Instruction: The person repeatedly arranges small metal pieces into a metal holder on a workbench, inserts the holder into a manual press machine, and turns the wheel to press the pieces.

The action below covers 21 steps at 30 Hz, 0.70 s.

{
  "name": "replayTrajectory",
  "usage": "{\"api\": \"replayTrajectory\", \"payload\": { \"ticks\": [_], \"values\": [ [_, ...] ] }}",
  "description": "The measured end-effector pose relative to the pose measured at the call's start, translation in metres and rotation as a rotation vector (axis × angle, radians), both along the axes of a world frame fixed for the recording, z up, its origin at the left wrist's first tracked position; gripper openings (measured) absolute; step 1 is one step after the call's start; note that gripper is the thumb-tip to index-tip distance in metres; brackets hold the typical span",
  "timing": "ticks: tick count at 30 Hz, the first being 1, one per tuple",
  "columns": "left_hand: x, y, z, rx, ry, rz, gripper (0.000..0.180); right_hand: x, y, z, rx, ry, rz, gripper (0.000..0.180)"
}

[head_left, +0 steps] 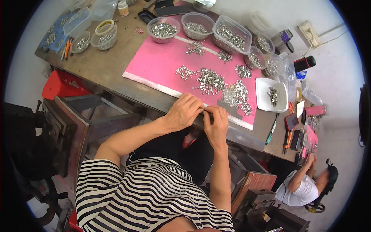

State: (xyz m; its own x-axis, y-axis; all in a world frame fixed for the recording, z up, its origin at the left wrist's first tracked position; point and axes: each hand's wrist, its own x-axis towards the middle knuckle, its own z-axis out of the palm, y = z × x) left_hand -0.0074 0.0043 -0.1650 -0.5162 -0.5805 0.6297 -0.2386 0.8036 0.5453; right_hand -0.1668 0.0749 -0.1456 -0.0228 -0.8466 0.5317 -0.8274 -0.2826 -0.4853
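Note:
My left hand (184,111) and my right hand (216,121) meet at the near edge of the workbench, fingertips pinched together on a small metal part (205,109) that is mostly hidden between them. Just beyond my hands lies a pink mat (154,63) strewn with piles of small shiny metal clips (210,80). A heap of clips (235,94) sits right next to my right hand.
Clear plastic bowls and tubs of metal parts (163,29) line the far side of the mat. A white tray (271,94) lies to the right, with pliers and a screwdriver (272,129) near it. Another person (305,185) sits at lower right. A red stool (62,83) stands left.

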Motion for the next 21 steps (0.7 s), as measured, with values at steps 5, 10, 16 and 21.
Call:
{"api": "replayTrajectory", "payload": {
  "ticks": [5, 10, 16, 21],
  "values": [
    [0.003, 0.0, -0.002, -0.107, -0.032, 0.045, 0.015, -0.007, -0.004, 0.005, 0.037, -0.083, 0.036, 0.014],
    [0.012, 0.001, -0.002, -0.139, -0.034, 0.014, 0.022, -0.012, -0.042, 0.005, 0.003, 0.02, 0.076, 0.011],
    [0.021, -0.035, 0.005, -0.042, -0.029, 0.132, 0.016, -0.011, -0.087, -0.003, 0.067, 0.221, 0.107, 0.012],
    [0.02, -0.066, -0.003, 0.002, -0.16, 0.166, 0.016, -0.01, -0.095, -0.004, 0.094, 0.337, 0.128, 0.007]
  ]
}}
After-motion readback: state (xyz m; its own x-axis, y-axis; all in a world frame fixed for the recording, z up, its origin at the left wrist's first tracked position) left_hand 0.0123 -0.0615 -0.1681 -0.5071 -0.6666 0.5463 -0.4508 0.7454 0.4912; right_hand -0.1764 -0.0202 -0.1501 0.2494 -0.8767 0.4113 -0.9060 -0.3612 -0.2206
